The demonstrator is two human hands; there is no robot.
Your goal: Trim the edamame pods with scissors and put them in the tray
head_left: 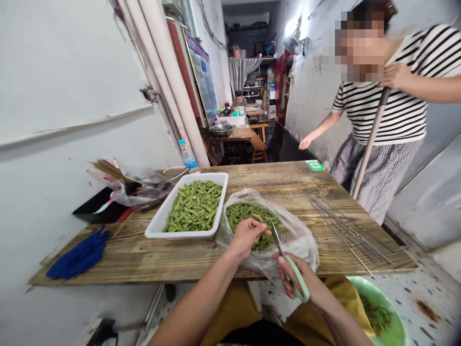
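Observation:
My left hand (247, 236) reaches into a clear plastic bag (302, 240) full of green bean pods (245, 212) at the table's front edge; its fingers are pinched together among the pods. My right hand (298, 278) grips green-handled scissors (288, 262), blades pointing up toward the bag's mouth. Left of the bag stands a white rectangular tray (158, 226) heaped with more green pods (194, 205).
Several metal skewers (345, 228) lie on the wooden table (288, 182) at right. A blue cloth (81, 254), a bag of sticks (137, 187) and a water bottle (188, 156) sit at left. A green basin (392, 312) stands below. A person in a striped shirt (389, 105) holds a pole.

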